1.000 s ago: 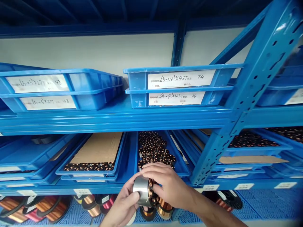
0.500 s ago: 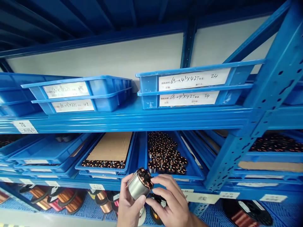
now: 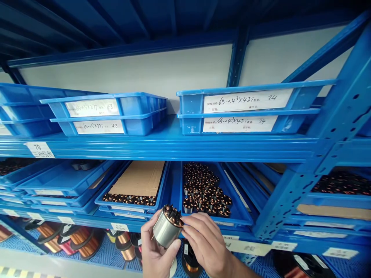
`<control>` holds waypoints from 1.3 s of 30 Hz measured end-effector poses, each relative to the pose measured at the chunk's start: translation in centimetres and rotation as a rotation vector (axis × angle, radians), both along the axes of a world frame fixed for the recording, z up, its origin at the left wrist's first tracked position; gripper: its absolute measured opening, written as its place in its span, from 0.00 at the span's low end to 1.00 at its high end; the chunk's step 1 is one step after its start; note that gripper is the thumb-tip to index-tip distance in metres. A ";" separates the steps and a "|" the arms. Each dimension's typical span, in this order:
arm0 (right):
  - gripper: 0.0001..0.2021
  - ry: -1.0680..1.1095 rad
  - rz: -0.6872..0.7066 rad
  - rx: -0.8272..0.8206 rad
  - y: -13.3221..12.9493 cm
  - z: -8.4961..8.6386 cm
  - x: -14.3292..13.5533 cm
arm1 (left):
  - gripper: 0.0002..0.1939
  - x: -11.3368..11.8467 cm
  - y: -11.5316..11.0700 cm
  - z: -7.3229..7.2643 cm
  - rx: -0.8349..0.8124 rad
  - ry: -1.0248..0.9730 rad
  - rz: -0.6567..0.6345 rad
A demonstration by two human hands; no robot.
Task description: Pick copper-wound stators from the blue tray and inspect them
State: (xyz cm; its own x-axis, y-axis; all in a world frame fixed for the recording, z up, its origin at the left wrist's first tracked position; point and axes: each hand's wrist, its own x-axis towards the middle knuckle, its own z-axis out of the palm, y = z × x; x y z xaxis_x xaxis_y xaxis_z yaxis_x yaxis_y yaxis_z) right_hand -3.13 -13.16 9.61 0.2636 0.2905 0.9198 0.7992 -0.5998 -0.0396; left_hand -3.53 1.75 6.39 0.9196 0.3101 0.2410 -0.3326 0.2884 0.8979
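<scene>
Blue shelf (image 3: 174,144) carries stacked blue trays with handwritten labels (image 3: 246,103). Below, a tray of copper-wound coils (image 3: 205,189) sits beside a cardboard-covered tray (image 3: 139,179). Copper wire spools (image 3: 84,241) stand underneath.

stator (image 3: 167,230): silver (copper windings) | trays (image 3: 216,193): blue | labels (image 3: 246,102): white

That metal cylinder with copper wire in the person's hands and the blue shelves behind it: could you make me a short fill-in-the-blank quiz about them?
1. The metal cylinder is held by ____ hands, the left hand and the right hand.
2. The wire wound into its end is ____ coloured.
3. The tray of wound parts just behind the hands is ____ in colour.
4. The top labelled tray at upper right ends in the number ____.

Missing words: two; copper; blue; 24
</scene>
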 end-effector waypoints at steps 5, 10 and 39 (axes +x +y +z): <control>0.13 -0.128 -0.052 -0.161 -0.6 -0.9 0.7 | 0.31 0.2 0.0 0.4 0.005 -0.020 0.035; 0.15 -0.100 -0.021 -0.165 -0.6 -0.7 1.2 | 0.31 0.3 0.2 0.7 -0.052 -0.004 0.017; 0.14 -0.411 -0.051 -0.202 0.6 4.1 0.8 | 0.36 0.7 0.6 0.3 -0.373 0.131 -0.319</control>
